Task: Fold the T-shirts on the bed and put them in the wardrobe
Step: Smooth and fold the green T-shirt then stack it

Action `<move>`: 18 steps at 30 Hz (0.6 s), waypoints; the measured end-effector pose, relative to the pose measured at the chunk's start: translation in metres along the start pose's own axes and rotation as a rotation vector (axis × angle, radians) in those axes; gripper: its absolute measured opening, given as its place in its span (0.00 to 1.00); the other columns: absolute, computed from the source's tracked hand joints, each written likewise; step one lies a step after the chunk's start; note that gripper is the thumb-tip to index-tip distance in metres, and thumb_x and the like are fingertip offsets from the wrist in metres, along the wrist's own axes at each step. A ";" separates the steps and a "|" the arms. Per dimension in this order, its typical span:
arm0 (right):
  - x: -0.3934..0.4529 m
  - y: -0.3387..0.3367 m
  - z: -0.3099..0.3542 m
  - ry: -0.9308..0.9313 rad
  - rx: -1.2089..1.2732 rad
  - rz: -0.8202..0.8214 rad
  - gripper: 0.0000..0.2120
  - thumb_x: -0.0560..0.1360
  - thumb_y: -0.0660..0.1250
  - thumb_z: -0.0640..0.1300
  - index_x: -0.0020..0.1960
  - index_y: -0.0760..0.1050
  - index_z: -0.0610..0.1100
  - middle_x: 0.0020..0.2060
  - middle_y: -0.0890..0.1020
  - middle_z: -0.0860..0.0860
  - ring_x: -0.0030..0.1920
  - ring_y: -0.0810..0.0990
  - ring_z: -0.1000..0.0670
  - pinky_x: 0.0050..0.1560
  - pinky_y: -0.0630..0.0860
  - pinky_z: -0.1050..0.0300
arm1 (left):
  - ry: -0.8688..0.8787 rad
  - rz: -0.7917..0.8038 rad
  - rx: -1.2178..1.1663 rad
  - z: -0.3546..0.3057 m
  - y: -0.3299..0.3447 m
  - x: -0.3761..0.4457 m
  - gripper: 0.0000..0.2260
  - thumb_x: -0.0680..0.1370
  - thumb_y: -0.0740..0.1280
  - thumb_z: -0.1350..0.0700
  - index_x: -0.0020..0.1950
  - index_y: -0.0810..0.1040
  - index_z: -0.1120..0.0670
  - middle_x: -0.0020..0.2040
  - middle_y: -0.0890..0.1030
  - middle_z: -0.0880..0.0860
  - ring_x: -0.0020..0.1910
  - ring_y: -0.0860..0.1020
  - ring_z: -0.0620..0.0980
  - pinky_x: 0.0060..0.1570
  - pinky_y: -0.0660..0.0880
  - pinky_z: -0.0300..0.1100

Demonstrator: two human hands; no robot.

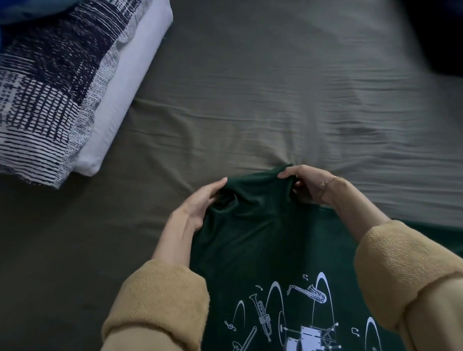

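- Head view: a dark green T-shirt [260, 244] with a white print of music instruments hangs in front of the person, above the bed [259, 77]. Its lower part goes out of the picture at the bottom.
- The left hand [199, 205] grasps the top edge of the shirt on one side, with the fingers curled into the cloth.
- The right hand [305, 184] pinches the same top edge on the other side; a thin bracelet [329, 180] sits at its wrist. The two hands are near each other, so the cloth bunches between them.
- I judge that the shirt is held up by this edge so that it hangs straight before it is laid flat for folding. Which edge it is, I cannot tell.
- The grey sheet ahead is free, a good place to spread the shirt.
- At the upper left lie a patterned pillow [46, 87] and a white pillow [126, 100] under it.
- The wardrobe is not in view.
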State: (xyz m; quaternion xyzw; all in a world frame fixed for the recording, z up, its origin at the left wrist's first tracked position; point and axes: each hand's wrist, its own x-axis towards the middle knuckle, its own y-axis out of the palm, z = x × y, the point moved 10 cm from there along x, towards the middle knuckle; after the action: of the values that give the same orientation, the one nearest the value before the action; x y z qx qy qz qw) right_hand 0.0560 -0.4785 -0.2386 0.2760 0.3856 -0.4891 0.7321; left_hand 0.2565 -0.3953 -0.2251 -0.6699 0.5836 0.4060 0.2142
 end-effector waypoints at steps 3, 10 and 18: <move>-0.007 0.004 0.010 0.015 -0.036 -0.027 0.23 0.61 0.77 0.57 0.46 0.76 0.42 0.36 0.79 0.48 0.34 0.78 0.50 0.37 0.78 0.58 | -0.081 0.047 0.121 0.012 0.006 0.002 0.21 0.67 0.71 0.43 0.51 0.83 0.58 0.49 0.84 0.57 0.49 0.81 0.54 0.61 0.74 0.50; 0.002 -0.003 0.045 0.004 -0.676 -0.295 0.59 0.39 0.68 0.80 0.61 0.73 0.45 0.56 0.76 0.41 0.61 0.71 0.39 0.62 0.58 0.41 | -0.051 0.050 0.073 0.013 0.004 0.008 0.16 0.72 0.70 0.45 0.48 0.83 0.57 0.47 0.84 0.56 0.46 0.81 0.53 0.59 0.75 0.48; -0.004 0.018 0.077 -0.290 -0.399 -0.072 0.04 0.62 0.71 0.40 0.36 0.76 0.44 0.40 0.77 0.47 0.47 0.75 0.46 0.46 0.71 0.55 | -0.017 0.010 0.131 0.013 -0.007 0.008 0.14 0.67 0.71 0.51 0.51 0.82 0.54 0.50 0.83 0.55 0.50 0.79 0.54 0.61 0.74 0.50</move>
State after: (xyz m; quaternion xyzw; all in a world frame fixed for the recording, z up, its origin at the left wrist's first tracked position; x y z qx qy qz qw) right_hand 0.0948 -0.5296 -0.1921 0.0391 0.3751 -0.4634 0.8019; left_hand 0.2595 -0.3889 -0.2405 -0.6480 0.6103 0.3736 0.2608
